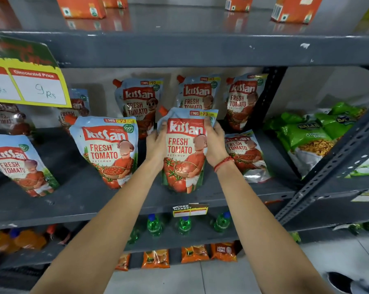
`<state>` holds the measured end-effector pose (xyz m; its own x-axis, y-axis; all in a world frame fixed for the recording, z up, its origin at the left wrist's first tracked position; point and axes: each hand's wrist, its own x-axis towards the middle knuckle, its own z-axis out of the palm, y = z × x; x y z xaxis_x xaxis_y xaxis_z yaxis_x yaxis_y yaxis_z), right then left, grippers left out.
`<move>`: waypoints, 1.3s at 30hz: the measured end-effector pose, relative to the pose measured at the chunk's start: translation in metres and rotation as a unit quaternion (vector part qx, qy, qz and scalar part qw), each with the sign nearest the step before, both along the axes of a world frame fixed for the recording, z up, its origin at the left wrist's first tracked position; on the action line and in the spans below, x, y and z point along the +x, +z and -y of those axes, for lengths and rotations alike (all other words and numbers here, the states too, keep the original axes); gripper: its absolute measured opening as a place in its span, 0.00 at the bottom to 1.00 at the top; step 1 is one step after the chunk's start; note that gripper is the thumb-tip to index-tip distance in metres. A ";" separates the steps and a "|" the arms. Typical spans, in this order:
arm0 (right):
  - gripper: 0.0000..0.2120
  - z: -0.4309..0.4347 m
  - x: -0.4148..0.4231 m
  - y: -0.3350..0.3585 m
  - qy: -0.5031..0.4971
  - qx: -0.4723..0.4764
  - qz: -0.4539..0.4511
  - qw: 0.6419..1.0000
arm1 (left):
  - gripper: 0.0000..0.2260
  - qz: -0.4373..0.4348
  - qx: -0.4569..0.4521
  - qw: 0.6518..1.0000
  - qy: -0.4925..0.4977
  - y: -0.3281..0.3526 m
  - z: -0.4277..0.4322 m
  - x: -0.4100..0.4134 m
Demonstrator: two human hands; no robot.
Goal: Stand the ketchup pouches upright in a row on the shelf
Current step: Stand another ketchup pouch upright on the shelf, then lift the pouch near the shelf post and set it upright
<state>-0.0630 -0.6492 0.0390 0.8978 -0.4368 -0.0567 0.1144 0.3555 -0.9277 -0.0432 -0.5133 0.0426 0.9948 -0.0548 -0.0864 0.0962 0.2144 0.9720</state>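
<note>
A Kissan ketchup pouch (pixel 184 153) stands upright near the front of the grey shelf (pixel 77 194), its base on the shelf. My left hand (pixel 157 143) grips its left edge and my right hand (pixel 214 141) grips its right edge. Two more pouches stand in the front row to the left, one (pixel 110 149) beside the held pouch and one (pixel 18 164) at the far left. A pouch (pixel 246 154) leans just right of my right hand. Several pouches stand in a back row, among them one (pixel 140 102) in the middle and one (pixel 243 98) at the right.
A yellow price sign (pixel 28 81) hangs over the shelf's left part. Green snack bags (pixel 311 132) fill the neighbouring bay behind a slanted metal upright (pixel 332 162). Orange cartons (pixel 81 6) sit on the shelf above. Green bottles (pixel 154 224) stand on the shelf below.
</note>
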 end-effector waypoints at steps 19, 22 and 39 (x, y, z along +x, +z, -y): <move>0.02 0.034 -0.011 0.020 0.006 -0.065 0.103 0.993 | 0.15 0.076 -0.006 0.996 0.044 0.000 0.002 -0.024; 0.05 0.051 -0.023 0.015 -0.022 -0.064 0.091 0.994 | 0.25 0.119 0.102 0.983 0.093 -0.010 0.005 -0.040; 0.38 0.157 -0.050 -0.068 0.012 -0.460 -0.318 0.829 | 0.16 0.295 0.343 0.862 -0.228 -0.073 0.114 -0.074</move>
